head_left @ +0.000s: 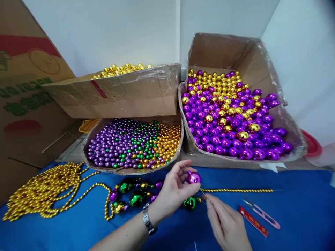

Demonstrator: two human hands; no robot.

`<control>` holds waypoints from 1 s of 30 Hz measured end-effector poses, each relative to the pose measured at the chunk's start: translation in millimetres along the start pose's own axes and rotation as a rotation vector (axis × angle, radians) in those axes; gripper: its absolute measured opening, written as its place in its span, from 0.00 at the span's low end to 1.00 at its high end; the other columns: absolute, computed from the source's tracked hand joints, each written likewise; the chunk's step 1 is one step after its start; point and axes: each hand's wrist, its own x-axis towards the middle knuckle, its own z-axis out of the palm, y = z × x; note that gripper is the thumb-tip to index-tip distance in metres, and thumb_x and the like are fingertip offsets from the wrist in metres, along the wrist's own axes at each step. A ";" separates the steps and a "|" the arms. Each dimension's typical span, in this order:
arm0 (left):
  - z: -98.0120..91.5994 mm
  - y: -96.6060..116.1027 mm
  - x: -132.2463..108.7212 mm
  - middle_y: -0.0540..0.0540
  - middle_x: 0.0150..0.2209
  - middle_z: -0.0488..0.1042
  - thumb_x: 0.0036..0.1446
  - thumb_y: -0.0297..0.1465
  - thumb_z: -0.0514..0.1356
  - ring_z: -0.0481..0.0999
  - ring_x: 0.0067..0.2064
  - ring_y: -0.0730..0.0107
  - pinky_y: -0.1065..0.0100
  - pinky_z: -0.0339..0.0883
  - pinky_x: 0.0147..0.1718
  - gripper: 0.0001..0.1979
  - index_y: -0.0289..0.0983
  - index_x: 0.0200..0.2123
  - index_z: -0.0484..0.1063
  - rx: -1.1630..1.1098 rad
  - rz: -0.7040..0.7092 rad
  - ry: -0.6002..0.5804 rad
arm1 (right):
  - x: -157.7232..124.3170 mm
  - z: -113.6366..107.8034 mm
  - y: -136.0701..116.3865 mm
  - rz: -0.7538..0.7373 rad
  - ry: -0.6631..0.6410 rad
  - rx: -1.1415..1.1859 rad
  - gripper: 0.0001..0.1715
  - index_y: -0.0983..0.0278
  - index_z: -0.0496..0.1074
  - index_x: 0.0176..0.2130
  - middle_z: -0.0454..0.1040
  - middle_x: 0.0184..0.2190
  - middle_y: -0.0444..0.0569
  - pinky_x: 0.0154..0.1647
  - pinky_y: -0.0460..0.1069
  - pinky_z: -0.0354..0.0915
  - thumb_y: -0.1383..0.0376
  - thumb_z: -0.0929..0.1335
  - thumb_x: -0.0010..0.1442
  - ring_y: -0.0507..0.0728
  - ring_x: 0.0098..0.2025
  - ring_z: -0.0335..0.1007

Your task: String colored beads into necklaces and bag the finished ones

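My left hand (171, 193), with a metal watch on its wrist, is closed on a shiny purple bead (194, 177). A thin needle (202, 191) runs from that bead toward my right hand (226, 219), whose thumb and fingers pinch it. Below and behind my left hand lies a strand of large green, purple and gold beads (136, 198), partly covered by the hand and forearm. Beyond my right hand, a row of small gold beads (238, 190) stretches to the right on a thin straight wire or needle.
Cardboard boxes hold small mixed beads (125, 143), larger purple and gold beads (225, 115), and gold beads (123, 69). Gold bead strands (49, 191) lie left on the blue cloth (300, 202). Pink-handled thread snips (264, 214) and a red packet (253, 221) lie right.
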 end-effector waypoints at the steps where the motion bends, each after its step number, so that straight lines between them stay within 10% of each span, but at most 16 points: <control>1: -3.4 3.2 -0.3 0.39 0.49 0.67 0.49 0.28 0.66 0.70 0.48 0.62 0.64 0.70 0.43 0.30 0.40 0.55 0.59 0.046 0.001 -0.049 | 1.1 -0.2 -0.2 0.005 0.003 0.007 0.15 0.65 0.69 0.47 0.78 0.38 0.53 0.37 0.48 0.72 0.71 0.61 0.62 0.57 0.36 0.77; 7: -74.5 46.0 28.1 0.42 0.44 0.74 0.59 0.32 0.55 0.74 0.45 0.62 0.63 0.68 0.44 0.14 0.38 0.48 0.69 0.818 0.268 0.031 | -5.6 -7.1 4.1 0.194 0.068 0.066 0.12 0.64 0.73 0.42 0.78 0.32 0.51 0.32 0.47 0.70 0.64 0.63 0.62 0.58 0.30 0.76; 12: -136.2 48.6 64.3 0.44 0.34 0.77 0.55 0.29 0.55 0.75 0.36 0.62 0.66 0.66 0.38 0.07 0.38 0.35 0.73 1.532 0.122 -0.021 | -11.2 -4.3 6.4 0.220 0.067 0.070 0.13 0.64 0.73 0.42 0.78 0.32 0.52 0.32 0.46 0.70 0.63 0.62 0.63 0.57 0.30 0.76; 20: -144.0 9.1 91.0 0.39 0.28 0.74 0.46 0.22 0.57 0.74 0.36 0.54 0.61 0.65 0.37 0.07 0.35 0.30 0.72 1.579 0.009 -0.055 | -4.5 0.3 2.8 0.125 -0.013 0.061 0.12 0.65 0.70 0.43 0.77 0.33 0.52 0.31 0.44 0.69 0.68 0.60 0.64 0.54 0.30 0.75; 26: -127.5 34.6 81.1 0.41 0.35 0.74 0.53 0.28 0.55 0.74 0.36 0.60 0.64 0.67 0.35 0.12 0.35 0.41 0.71 1.373 0.042 0.046 | -5.9 1.7 0.0 0.122 -0.009 0.115 0.10 0.64 0.70 0.42 0.74 0.28 0.48 0.27 0.44 0.66 0.69 0.60 0.64 0.52 0.26 0.71; 30: -95.7 50.3 55.5 0.43 0.38 0.73 0.61 0.36 0.50 0.74 0.34 0.68 0.69 0.69 0.31 0.16 0.36 0.49 0.65 0.742 -0.005 0.081 | -1.2 1.6 -5.9 0.141 -0.019 0.170 0.10 0.63 0.69 0.42 0.74 0.29 0.47 0.27 0.44 0.65 0.70 0.60 0.64 0.52 0.26 0.71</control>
